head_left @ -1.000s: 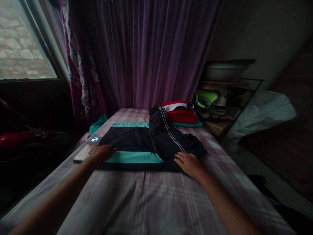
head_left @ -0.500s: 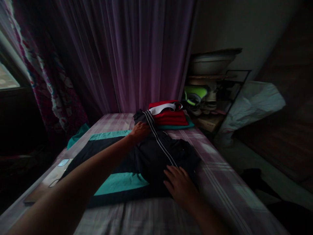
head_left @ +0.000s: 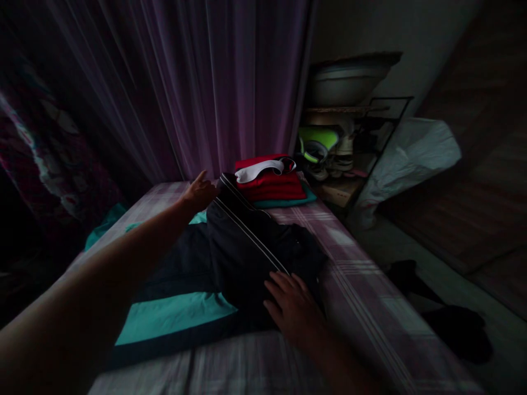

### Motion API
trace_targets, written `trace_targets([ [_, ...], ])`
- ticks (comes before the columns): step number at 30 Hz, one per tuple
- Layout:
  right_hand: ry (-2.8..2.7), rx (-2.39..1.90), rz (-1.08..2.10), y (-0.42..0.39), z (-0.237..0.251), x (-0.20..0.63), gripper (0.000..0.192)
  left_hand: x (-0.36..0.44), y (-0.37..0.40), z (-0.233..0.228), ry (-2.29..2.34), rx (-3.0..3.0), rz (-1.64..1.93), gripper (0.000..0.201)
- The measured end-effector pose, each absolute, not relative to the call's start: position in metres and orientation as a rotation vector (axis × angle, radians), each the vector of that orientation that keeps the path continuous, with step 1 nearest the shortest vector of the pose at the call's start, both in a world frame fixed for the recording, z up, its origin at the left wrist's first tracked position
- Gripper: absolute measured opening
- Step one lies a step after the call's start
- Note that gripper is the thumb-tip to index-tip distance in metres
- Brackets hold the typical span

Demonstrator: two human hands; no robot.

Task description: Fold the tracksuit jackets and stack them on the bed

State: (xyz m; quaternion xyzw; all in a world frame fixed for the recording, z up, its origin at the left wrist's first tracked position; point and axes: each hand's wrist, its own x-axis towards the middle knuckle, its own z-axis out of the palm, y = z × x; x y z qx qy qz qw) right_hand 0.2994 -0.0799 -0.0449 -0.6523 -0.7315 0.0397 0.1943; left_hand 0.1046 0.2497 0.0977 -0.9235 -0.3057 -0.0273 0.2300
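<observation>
A dark jacket or shirt (head_left: pixel 247 247) with thin white stripes and teal panels (head_left: pixel 177 315) lies spread on the checked cloth. At its far side my left hand (head_left: pixel 201 191) is closed on the edge of the striped sleeve (head_left: pixel 228 192), with one finger sticking up; the exact grip is partly hidden. My right hand (head_left: pixel 292 304) lies flat on the near side of the garment, fingers spread, beside the ends of the white stripes. Just beyond the sleeve sits a stack of folded red clothes (head_left: pixel 272 186) with a white band (head_left: pixel 259 169) on top.
The checked cloth (head_left: pixel 362 291) covers the surface under everything. Purple curtains (head_left: pixel 247 82) hang behind it. To the right stands a rack with shoes (head_left: pixel 341 156) and a basin (head_left: pixel 346 82), near a white plastic bag (head_left: pixel 411 153). Dark cloth (head_left: pixel 457 329) lies on the floor.
My left hand has moved left, drawing the striped sleeve over with it, so the stripes now show a fold. My right hand stays flat on the garment. The view has shifted slightly.
</observation>
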Motion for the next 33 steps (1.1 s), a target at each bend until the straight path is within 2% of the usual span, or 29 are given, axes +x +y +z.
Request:
trace_targets([
  [4,-2.069,-1.826,0.042,-0.079,-0.040,0.299,0.036,0.048,0.219,0.121,-0.891,-2.520,-0.131,0.034],
  [9,-1.955,-1.839,-0.091,-0.080,-0.037,0.298,0.028,-0.032,0.142,0.134,-0.975,-2.446,-0.191,0.032],
  [13,-1.848,-1.840,-0.168,-0.078,-0.038,0.299,0.024,-0.098,0.074,0.108,-1.155,-2.411,-0.198,0.029],
  [18,-1.926,-1.807,-0.118,-0.083,-0.036,0.303,0.033,-0.141,0.011,0.045,-1.414,-2.378,-0.037,0.031],
  [22,-1.852,-1.727,-0.128,-0.092,-0.041,0.312,0.034,-0.145,-0.004,0.018,-1.595,-2.386,-0.056,0.039],
  [29,-1.750,-1.764,-0.102,-0.097,-0.056,0.320,0.034,-0.158,0.000,0.019,-1.537,-2.447,-0.191,0.042],
  [33,-1.681,-1.780,-0.062,-0.101,-0.051,0.326,0.041,-0.180,0.005,0.013,-1.605,-2.544,-0.131,0.054],
])
